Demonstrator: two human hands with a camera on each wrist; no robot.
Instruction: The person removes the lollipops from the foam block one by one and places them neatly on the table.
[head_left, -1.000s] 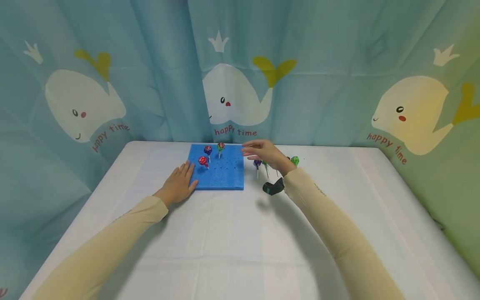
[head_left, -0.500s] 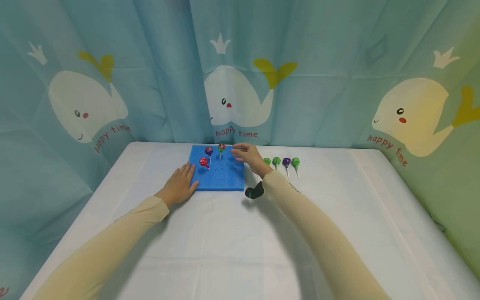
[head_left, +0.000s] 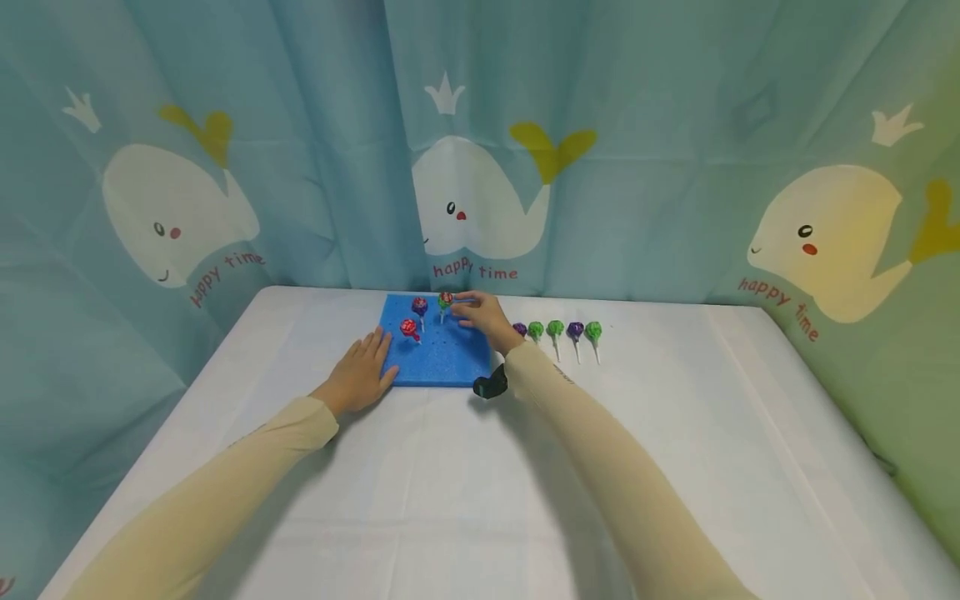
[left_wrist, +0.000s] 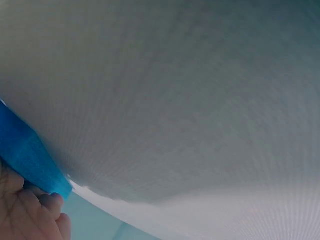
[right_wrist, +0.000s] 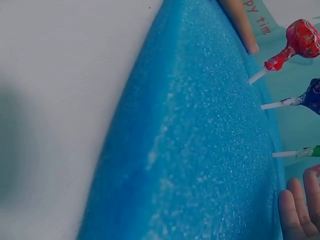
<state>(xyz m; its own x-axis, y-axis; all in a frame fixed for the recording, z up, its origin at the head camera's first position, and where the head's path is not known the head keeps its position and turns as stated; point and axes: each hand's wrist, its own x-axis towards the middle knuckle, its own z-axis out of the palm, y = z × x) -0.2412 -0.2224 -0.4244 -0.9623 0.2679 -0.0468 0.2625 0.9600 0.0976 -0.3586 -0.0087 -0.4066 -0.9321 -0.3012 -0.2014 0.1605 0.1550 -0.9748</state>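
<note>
My left hand (head_left: 356, 375) lies flat with straight fingers on the left edge of a blue foam board (head_left: 442, 362). Three wrapped lollipops stand by their sticks in this board: a red one (head_left: 408, 327), a purple one (head_left: 420, 307) and a green-and-red one (head_left: 446, 298). Over the board's back right part hovers my right hand (head_left: 483, 321), its fingertips close beside the green-and-red lollipop. In the right wrist view, its fingers (right_wrist: 295, 200) are fairly straight and grip nothing that shows; that lollipop's head is cut off by the frame.
Right of the board, several more lollipops lie in a row on the white table, purple ones (head_left: 575, 330) among green ones (head_left: 594, 331). A black wrist camera (head_left: 491, 383) sits under my right wrist. Behind the table hangs a whale-print curtain (head_left: 645, 225).
My right hand has moved left, from above the row of lollipops to the green-and-red lollipop on the board, uncovering the row. The left hand stays in place.
</note>
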